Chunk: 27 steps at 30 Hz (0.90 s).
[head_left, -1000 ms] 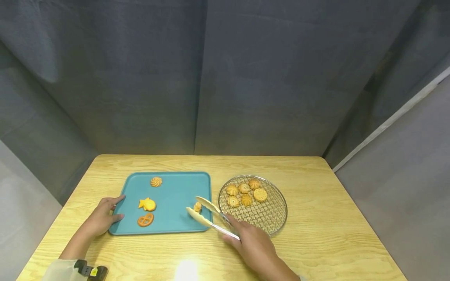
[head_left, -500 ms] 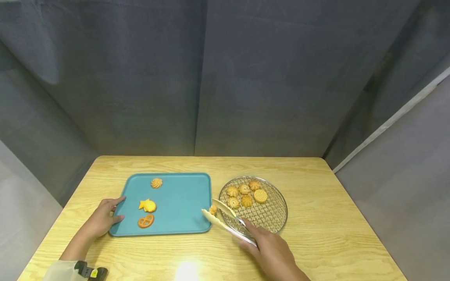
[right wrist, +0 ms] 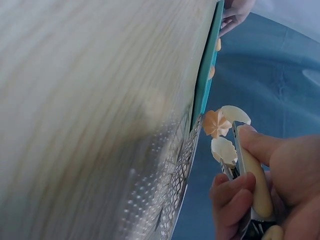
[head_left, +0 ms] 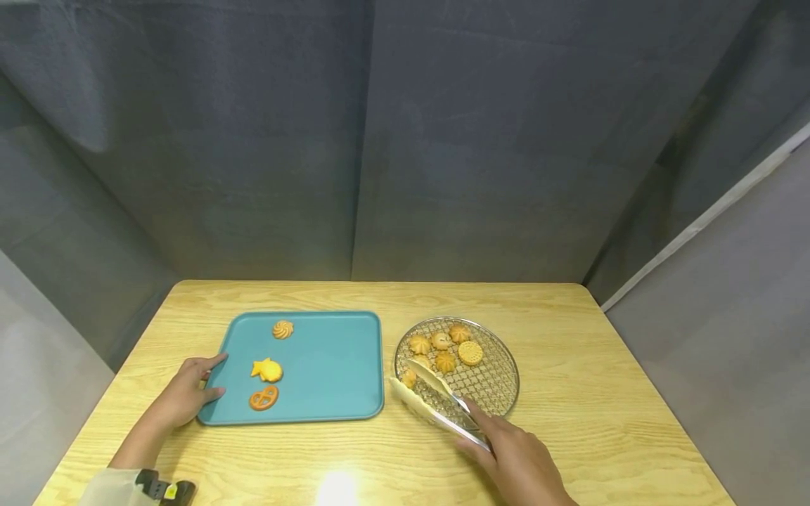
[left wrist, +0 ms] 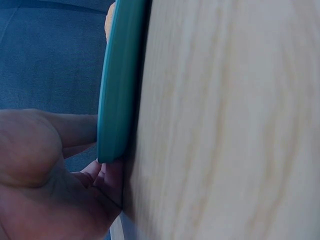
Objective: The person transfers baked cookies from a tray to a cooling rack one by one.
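Note:
My right hand (head_left: 522, 460) grips a pair of metal tongs (head_left: 443, 420) with cream scalloped tips. Between those tips is a small golden cookie (right wrist: 216, 123), over the left edge of the round wire rack (head_left: 506, 393); in the right wrist view it sits just above the rim. My left hand (head_left: 183, 393) holds the left side of the blue-green tray (head_left: 329, 365), thumb and forefinger over its rim, other fingers bent against the edge. On the tray lie a swirl cookie (head_left: 283, 329), a fish-shaped cookie (head_left: 268, 370) and a pretzel (head_left: 264, 398).
Several cookies sit on the rack's back left part, among them a round dotted biscuit (head_left: 470, 353) and a flower-shaped one (head_left: 446, 362). Tray and rack stand side by side on a wooden table (head_left: 601, 393), with dark cloth (head_left: 481, 140) hanging behind.
My right hand has carried the tongs and cookie rightward, from the tray's right end to over the rack's left edge. My left hand has stayed on the tray.

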Tool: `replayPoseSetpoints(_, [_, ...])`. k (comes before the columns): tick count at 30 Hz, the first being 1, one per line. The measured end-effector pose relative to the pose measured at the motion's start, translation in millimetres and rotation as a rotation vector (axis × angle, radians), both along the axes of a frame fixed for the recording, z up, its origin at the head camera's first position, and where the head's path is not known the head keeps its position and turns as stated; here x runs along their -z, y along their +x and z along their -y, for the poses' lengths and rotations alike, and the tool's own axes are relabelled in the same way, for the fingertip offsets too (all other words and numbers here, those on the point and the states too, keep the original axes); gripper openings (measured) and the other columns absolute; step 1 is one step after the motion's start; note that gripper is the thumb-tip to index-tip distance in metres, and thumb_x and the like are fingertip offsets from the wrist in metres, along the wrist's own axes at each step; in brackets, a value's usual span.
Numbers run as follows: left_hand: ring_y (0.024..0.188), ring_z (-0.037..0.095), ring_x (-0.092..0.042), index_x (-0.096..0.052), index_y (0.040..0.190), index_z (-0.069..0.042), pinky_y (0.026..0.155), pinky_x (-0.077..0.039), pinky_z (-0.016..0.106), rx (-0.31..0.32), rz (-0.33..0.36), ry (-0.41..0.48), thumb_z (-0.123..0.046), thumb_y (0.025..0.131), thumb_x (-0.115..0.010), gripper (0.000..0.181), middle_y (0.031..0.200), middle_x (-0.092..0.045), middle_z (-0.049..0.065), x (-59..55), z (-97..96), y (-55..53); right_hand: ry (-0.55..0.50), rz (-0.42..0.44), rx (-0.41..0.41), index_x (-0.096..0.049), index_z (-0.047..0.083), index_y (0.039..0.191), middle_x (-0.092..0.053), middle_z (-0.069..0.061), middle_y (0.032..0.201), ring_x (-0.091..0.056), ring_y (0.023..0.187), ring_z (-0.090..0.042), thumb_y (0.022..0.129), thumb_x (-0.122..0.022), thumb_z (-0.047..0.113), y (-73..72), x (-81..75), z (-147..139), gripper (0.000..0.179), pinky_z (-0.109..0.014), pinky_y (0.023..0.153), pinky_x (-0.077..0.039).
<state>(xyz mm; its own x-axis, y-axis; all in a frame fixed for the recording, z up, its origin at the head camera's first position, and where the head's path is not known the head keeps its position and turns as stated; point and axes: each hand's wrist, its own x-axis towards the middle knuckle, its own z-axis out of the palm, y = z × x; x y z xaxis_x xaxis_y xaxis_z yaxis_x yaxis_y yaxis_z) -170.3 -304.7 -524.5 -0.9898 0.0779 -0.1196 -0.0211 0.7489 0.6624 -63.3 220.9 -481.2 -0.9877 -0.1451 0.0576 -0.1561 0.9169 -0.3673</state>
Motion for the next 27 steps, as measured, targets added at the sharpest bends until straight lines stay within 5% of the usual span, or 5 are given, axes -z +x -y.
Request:
replayPoseSetpoints(9, [0.123,0.052,-0.045,-0.034,0.154,0.011,0.095,-0.050,0.060,0.000,-0.003,-0.001,0.002,0.097,-0.064,0.065,0.139,-0.035,0.035,0.3,-0.3,0.3,0.001,0.026,0.021,-0.052,0.024,0.153,-0.068,-0.013,0.135,-0.069,0.115,-0.039,0.095,-0.066,0.056,5.2,0.3,-13.7,0.068,-0.058,0.097,-0.055])
replayPoseSetpoints(13, [0.123,0.052,-0.045,-0.034,0.154,0.011,0.095,-0.050,0.059,0.004,-0.002,-0.005,0.002,0.097,-0.065,0.065,0.139,-0.036,0.035,-0.2,0.3,0.2,0.024,0.034,0.029,-0.054,0.026,0.151,-0.074,0.000,0.104,-0.072,0.088,-0.021,0.094,-0.067,0.058,6.0,1.1,-17.4,0.067,-0.045,0.081,-0.060])
replayPoseSetpoints(16, [0.123,0.052,-0.045,-0.034,0.154,0.011,0.095,-0.050,0.059,0.001,0.002,-0.002,0.002,0.097,-0.065,0.066,0.139,-0.035,0.035,-0.7,-0.1,0.0,0.045,0.059,0.038,-0.055,0.027,0.151,-0.061,0.014,0.081,-0.057,0.067,-0.007,0.093,-0.067,0.058,5.8,1.6,-19.6,0.066,-0.032,0.065,-0.053])
replayPoseSetpoints(27, [0.121,0.051,-0.047,-0.035,0.154,0.011,0.092,-0.051,0.055,0.005,-0.010,0.000,0.003,0.097,-0.065,0.064,0.139,-0.036,0.035,-1.2,-0.4,1.2,0.043,0.069,0.042,-0.057,0.026,0.150,-0.067,0.009,0.089,-0.062,0.071,-0.010,0.094,-0.067,0.058,7.2,0.4,-31.0,0.066,-0.038,0.065,-0.056])
